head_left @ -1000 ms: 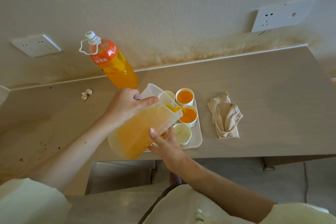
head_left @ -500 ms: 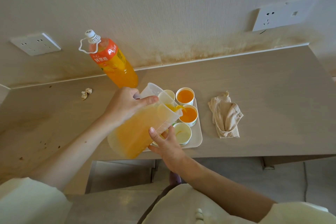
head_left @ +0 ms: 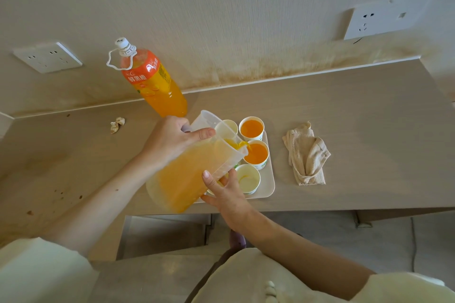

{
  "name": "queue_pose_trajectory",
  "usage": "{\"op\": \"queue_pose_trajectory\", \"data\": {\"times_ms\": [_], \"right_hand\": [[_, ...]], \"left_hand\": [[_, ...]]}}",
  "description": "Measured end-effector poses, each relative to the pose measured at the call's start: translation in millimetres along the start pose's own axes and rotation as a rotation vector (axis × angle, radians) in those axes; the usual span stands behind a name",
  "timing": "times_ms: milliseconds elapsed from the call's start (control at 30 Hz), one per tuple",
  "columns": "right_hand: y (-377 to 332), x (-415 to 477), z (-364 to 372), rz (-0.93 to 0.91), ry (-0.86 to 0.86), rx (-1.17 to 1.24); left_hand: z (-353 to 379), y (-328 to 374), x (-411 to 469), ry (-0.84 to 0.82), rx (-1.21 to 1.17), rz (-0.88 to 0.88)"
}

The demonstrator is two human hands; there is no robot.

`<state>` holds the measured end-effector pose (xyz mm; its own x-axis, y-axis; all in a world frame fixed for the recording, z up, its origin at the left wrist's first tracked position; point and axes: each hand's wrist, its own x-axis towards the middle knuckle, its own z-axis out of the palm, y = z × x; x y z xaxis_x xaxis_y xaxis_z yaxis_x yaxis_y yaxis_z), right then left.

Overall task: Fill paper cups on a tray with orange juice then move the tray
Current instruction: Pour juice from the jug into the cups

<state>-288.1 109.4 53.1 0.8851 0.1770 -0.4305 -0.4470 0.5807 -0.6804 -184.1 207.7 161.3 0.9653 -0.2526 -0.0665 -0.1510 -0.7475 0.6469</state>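
A clear plastic jug [head_left: 194, 170] of orange juice is tilted to the right over a beige tray [head_left: 267, 187]. My left hand [head_left: 172, 140] grips its handle. My right hand [head_left: 225, 189] supports the jug's side from below. A thin stream runs from the spout into the middle right cup [head_left: 257, 154], which holds orange juice. The far right cup [head_left: 251, 127] is full of juice. The near right cup [head_left: 247, 179] shows only a pale bottom. Another pale cup [head_left: 230, 126] stands behind the jug's rim. Further cups are hidden by the jug.
A large orange juice bottle [head_left: 152, 82] with a white cap stands at the back by the wall. A crumpled beige cloth [head_left: 306, 152] lies right of the tray. A small paper scrap [head_left: 117, 124] lies at the left. The tray sits near the counter's front edge.
The jug stays tilted and the pour goes on; the juice in the middle right cup has risen slightly. Both hands hold their places.
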Motion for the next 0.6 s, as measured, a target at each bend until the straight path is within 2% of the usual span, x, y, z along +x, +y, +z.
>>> {"op": "queue_pose_trajectory", "data": {"times_ms": [200,600], "right_hand": [[-0.3,-0.7,0.0,-0.008,-0.006,0.01],[-4.0,1.7,-4.0,-0.068,0.026,-0.09]], "left_hand": [[0.1,3.8,-1.6,0.015,0.03,0.0],[-2.2,-1.0,-6.1,0.068,-0.064,0.019]]}}
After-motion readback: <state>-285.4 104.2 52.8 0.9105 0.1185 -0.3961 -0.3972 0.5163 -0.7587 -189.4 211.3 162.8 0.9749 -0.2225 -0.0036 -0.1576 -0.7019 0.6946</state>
